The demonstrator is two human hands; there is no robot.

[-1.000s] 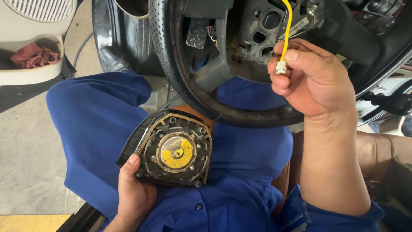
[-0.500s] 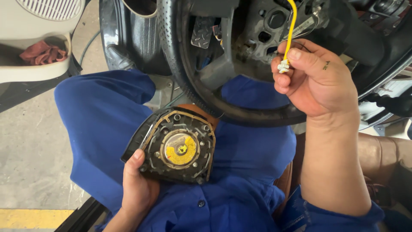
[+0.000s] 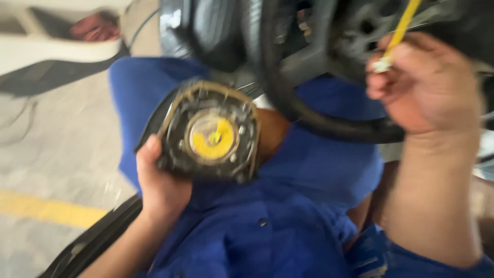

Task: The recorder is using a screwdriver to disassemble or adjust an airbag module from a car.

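In the head view, blurred by motion, the left hand point(image 3: 160, 185) was clamped on the lower left edge of an airbag module point(image 3: 208, 131), thumb up along its rim. The module faced the camera back side out: a dark round housing with a yellow disc at its centre. It rested above the hand, over the person's lap in blue work clothes point(image 3: 288, 216).

The right hand point(image 3: 427, 85) was raised well apart from the left, up and to the right of the module. Its fingers were closed on a small white connector point(image 3: 383, 64) at the end of a yellow wire point(image 3: 404, 23), which ran up from the fingertips and out of the top of the frame. Just left of that hand and below it curved the black rim of a steering wheel point(image 3: 309, 116); the hub behind the hand was too blurred to make out.

Far left of the left hand lay a concrete floor point(image 3: 62, 149) with a yellow painted line point(image 3: 49, 211).
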